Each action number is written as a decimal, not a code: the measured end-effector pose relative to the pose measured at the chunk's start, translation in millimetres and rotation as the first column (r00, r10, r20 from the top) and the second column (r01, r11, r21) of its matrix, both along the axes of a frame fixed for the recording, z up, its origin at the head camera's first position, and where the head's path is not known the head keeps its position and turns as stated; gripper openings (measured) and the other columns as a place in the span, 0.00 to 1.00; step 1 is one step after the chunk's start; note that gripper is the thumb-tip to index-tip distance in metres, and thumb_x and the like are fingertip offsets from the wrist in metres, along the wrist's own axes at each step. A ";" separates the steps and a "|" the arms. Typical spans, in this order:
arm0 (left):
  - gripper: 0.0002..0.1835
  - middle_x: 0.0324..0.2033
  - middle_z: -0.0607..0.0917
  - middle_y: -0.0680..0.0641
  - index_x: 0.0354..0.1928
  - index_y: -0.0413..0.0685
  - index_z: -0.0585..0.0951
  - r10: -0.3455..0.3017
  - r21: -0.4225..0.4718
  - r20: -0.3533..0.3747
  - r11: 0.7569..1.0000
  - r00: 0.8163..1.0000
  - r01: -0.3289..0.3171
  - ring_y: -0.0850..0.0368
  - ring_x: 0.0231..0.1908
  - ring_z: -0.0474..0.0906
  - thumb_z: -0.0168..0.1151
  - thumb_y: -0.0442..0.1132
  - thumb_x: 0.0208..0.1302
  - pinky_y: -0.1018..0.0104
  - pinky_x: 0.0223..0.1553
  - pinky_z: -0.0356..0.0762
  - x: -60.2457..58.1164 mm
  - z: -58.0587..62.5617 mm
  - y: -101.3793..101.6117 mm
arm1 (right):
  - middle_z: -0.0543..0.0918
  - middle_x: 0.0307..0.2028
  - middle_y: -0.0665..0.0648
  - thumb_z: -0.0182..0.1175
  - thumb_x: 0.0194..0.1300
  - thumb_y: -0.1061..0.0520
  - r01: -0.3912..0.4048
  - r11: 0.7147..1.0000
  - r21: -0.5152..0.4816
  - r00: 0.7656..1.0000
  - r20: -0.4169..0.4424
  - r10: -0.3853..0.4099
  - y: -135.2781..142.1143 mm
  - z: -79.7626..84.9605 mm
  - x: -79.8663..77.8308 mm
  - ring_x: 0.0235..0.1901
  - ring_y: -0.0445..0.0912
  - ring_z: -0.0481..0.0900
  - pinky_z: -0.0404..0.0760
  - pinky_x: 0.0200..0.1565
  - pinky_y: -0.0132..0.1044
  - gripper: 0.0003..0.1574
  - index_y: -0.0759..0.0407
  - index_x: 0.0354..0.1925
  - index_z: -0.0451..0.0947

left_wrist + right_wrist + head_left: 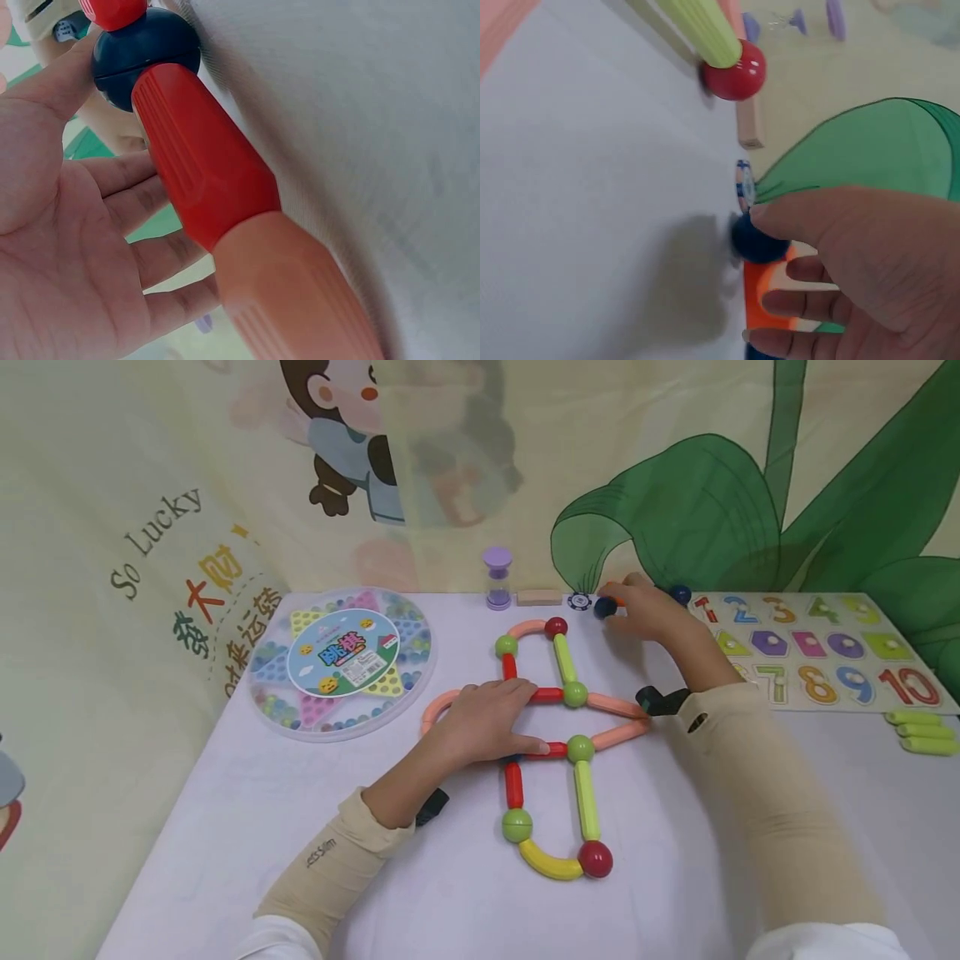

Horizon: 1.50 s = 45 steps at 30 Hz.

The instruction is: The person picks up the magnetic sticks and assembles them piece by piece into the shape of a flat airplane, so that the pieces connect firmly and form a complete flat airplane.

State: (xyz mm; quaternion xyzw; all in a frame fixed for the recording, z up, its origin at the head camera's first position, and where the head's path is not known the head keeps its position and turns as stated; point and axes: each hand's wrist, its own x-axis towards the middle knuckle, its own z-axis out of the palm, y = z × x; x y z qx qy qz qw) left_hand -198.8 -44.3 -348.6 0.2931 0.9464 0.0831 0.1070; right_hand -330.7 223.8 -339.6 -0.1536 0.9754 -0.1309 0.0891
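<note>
The right hand (pixel 643 608) pinches an orange rod (pixel 769 298) capped with a dark blue ball (pixel 754 238) at the table's (pixel 420 893) far edge; likely light, rigid, smooth: grip the ribbed shaft. The left hand (pixel 491 718) lies flat on the rod-and-ball figure (pixel 583 793)

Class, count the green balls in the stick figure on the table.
4: top left, centre upper, centre lower, bottom left. The left hand may hide more.

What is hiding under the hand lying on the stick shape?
The left hand lies flat over part of the stick shape. Its wrist view shows a dark blue ball joined to a red stick and a peach one. The head view hides them.
</note>
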 end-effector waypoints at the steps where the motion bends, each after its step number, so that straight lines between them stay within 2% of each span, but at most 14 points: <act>1: 0.42 0.54 0.71 0.54 0.61 0.53 0.66 -0.003 0.000 -0.001 1.000 1.000 0.003 0.56 0.51 0.67 0.61 0.67 0.46 0.55 0.48 0.67 0.2 0.2 0.0 | 0.64 0.49 0.69 0.56 0.60 0.57 0.010 1.000 0.010 1.000 0.004 -0.010 -1.7 -1.6 -1.1 0.42 0.59 0.67 0.71 0.45 0.54 0.30 0.60 0.60 0.64; 4: 0.42 0.55 0.70 0.53 0.61 0.53 0.65 -0.010 0.002 -0.003 1.000 1.000 0.010 0.56 0.53 0.66 0.60 0.67 0.46 0.54 0.49 0.67 0.4 0.4 0.0 | 0.66 0.47 0.68 0.56 0.60 0.58 0.014 0.999 0.038 1.000 0.006 -0.014 -1.7 -5.4 0.1 0.42 0.58 0.67 0.70 0.46 0.53 0.24 0.61 0.55 0.70; 8: 0.42 0.55 0.71 0.53 0.61 0.52 0.65 -0.013 0.011 -0.004 1.000 1.000 0.013 0.55 0.52 0.66 0.61 0.66 0.46 0.54 0.49 0.66 0.7 1.0 0.0 | 0.75 0.41 0.61 0.56 0.60 0.63 -0.060 0.998 0.017 0.997 0.040 0.059 10.2 -9.0 15.5 0.38 0.54 0.69 0.71 0.45 0.50 0.10 0.60 0.42 0.78; 11: 0.42 0.54 0.71 0.53 0.61 0.52 0.66 -0.019 0.015 -0.006 1.000 1.000 0.019 0.55 0.52 0.66 0.61 0.66 0.47 0.54 0.49 0.66 1.0 1.2 -0.1 | 0.77 0.35 0.56 0.58 0.58 0.65 -0.152 0.988 -0.030 0.981 0.113 0.155 24.0 -9.1 40.1 0.35 0.50 0.70 0.71 0.44 0.48 0.08 0.56 0.35 0.81; 14: 0.42 0.54 0.71 0.53 0.61 0.52 0.65 -0.021 0.015 -0.004 1.000 1.000 0.021 0.56 0.52 0.67 0.61 0.66 0.46 0.55 0.48 0.67 1.0 1.2 0.0 | 0.75 0.38 0.55 0.60 0.57 0.64 -0.180 0.981 -0.078 0.966 0.176 0.191 36.1 -7.7 72.4 0.39 0.50 0.70 0.71 0.45 0.49 0.10 0.51 0.35 0.81; 18: 0.42 0.52 0.72 0.54 0.60 0.53 0.66 -0.010 0.009 0.000 1.000 1.000 0.010 0.57 0.50 0.67 0.61 0.67 0.45 0.57 0.47 0.67 0.7 2.2 0.3 | 0.71 0.43 0.57 0.61 0.57 0.59 -0.145 0.979 -0.145 0.971 0.171 0.169 43.1 -10.3 107.8 0.43 0.51 0.69 0.73 0.46 0.48 0.10 0.50 0.39 0.80; 21: 0.42 0.51 0.72 0.54 0.60 0.53 0.65 -0.006 0.002 0.005 1.000 1.000 0.006 0.58 0.49 0.67 0.61 0.67 0.45 0.57 0.46 0.67 0.7 2.6 0.7 | 0.71 0.44 0.57 0.62 0.56 0.59 -0.141 0.974 -0.179 0.981 0.109 0.162 41.7 -17.1 121.0 0.42 0.50 0.69 0.74 0.44 0.46 0.12 0.51 0.41 0.79; 25: 0.42 0.51 0.72 0.55 0.60 0.53 0.66 -0.007 0.002 0.006 1.000 1.000 0.007 0.59 0.48 0.67 0.61 0.67 0.45 0.57 0.46 0.67 1.2 2.4 1.1 | 0.71 0.43 0.55 0.64 0.53 0.61 -0.164 0.971 -0.173 0.986 0.006 0.167 37.9 -27.1 127.3 0.42 0.48 0.70 0.75 0.44 0.45 0.15 0.53 0.42 0.78; 30: 0.41 0.51 0.72 0.55 0.60 0.53 0.66 -0.016 0.000 -0.005 1.000 1.000 0.016 0.58 0.48 0.68 0.60 0.67 0.46 0.57 0.46 0.67 1.7 2.0 1.4 | 0.72 0.42 0.53 0.64 0.52 0.62 -0.193 0.966 -0.172 0.981 -0.056 0.186 39.7 -32.4 127.1 0.40 0.46 0.71 0.75 0.43 0.43 0.15 0.54 0.41 0.78; 37: 0.41 0.53 0.71 0.54 0.60 0.53 0.66 -0.025 0.007 -0.015 1.000 1.000 0.025 0.58 0.50 0.67 0.60 0.66 0.47 0.57 0.47 0.67 1.0 0.9 0.9 | 0.74 0.40 0.51 0.63 0.55 0.60 -0.203 0.966 -0.162 0.977 -0.104 0.188 45.5 -35.3 123.0 0.37 0.44 0.70 0.76 0.41 0.41 0.13 0.54 0.41 0.76; 41: 0.41 0.54 0.71 0.54 0.61 0.52 0.65 -0.023 0.002 -0.012 1.000 1.000 0.023 0.57 0.50 0.67 0.60 0.66 0.47 0.56 0.47 0.67 1.0 1.0 0.9 | 0.73 0.40 0.51 0.65 0.53 0.60 -0.181 0.970 -0.164 0.981 -0.105 0.166 45.2 -38.7 122.0 0.38 0.44 0.70 0.75 0.43 0.42 0.14 0.53 0.41 0.76; 45: 0.41 0.52 0.72 0.54 0.60 0.53 0.66 -0.014 0.004 -0.005 1.000 1.000 0.014 0.57 0.49 0.67 0.61 0.66 0.46 0.57 0.46 0.67 1.6 1.0 1.0 | 0.73 0.41 0.52 0.62 0.57 0.58 -0.146 0.976 -0.160 0.986 -0.108 0.130 42.8 -40.9 122.2 0.39 0.45 0.70 0.75 0.43 0.44 0.13 0.54 0.43 0.74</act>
